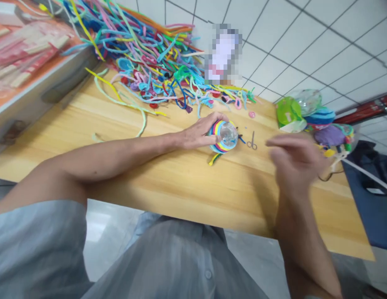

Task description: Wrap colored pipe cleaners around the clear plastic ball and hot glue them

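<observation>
My left hand (pixel 199 132) is wrapped round a clear plastic cup (pixel 229 136) whose side is wound with bands of pink, yellow, blue and white pipe cleaner. The cup's open mouth tilts toward me. A short yellow and green piece (pixel 215 159) sticks out beneath it. Raised over the table to the right, my right hand (pixel 297 162) is blurred, with its fingers bent and drawn together; whatever they may hold cannot be made out. Between the cup and that hand lies a small pair of scissors (pixel 252 142), with dark pipe cleaner bits (pixel 241 139) beside the cup.
A big heap of coloured pipe cleaners (pixel 149 54) covers the back left. At far left stands a box (pixel 40 87) with packaged sticks. A pixelated phone-like object (pixel 223 54) leans at the back. Finished-looking colourful cups (pixel 319 118) and a green container (pixel 288 112) stand right.
</observation>
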### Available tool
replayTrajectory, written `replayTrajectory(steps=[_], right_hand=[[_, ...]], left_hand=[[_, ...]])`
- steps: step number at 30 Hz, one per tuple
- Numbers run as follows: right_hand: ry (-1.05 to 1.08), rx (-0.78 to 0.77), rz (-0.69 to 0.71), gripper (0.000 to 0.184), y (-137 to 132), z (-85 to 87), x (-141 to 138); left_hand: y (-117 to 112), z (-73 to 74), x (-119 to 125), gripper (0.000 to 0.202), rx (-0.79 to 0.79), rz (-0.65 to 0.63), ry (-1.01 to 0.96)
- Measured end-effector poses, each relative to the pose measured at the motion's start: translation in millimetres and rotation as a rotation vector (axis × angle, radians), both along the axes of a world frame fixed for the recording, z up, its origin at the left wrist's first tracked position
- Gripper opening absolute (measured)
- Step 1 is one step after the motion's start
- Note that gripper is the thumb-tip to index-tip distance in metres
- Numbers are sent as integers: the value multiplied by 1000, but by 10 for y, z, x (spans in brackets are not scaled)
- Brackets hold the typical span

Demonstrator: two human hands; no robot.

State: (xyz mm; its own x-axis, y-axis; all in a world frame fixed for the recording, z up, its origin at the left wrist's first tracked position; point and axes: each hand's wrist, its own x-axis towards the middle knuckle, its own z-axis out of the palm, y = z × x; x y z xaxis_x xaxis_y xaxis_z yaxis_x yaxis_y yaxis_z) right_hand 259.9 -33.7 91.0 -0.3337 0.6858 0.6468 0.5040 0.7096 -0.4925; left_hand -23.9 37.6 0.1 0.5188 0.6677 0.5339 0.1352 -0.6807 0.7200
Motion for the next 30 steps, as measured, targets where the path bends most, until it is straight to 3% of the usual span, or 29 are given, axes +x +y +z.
replayTrajectory(steps=[2,4,8,14,30], right_hand=[[-59,94,48,14,61,-119,-92],[-153,138,106,24,133,-219,-219],[-308,100,158,39,248,-302,-375],[-385,140,205,49,277,-281,-374],[-442,70,199,47,275,-219,-418]], left_hand=[[2,19,-1,74,21,-15,16],[-4,34,-7,74,26,-33,16],[-25,47,-26,73,12,-48,-3],[-56,52,-25,72,-7,-52,-17],[-101,1,16,80,1,6,-25]])
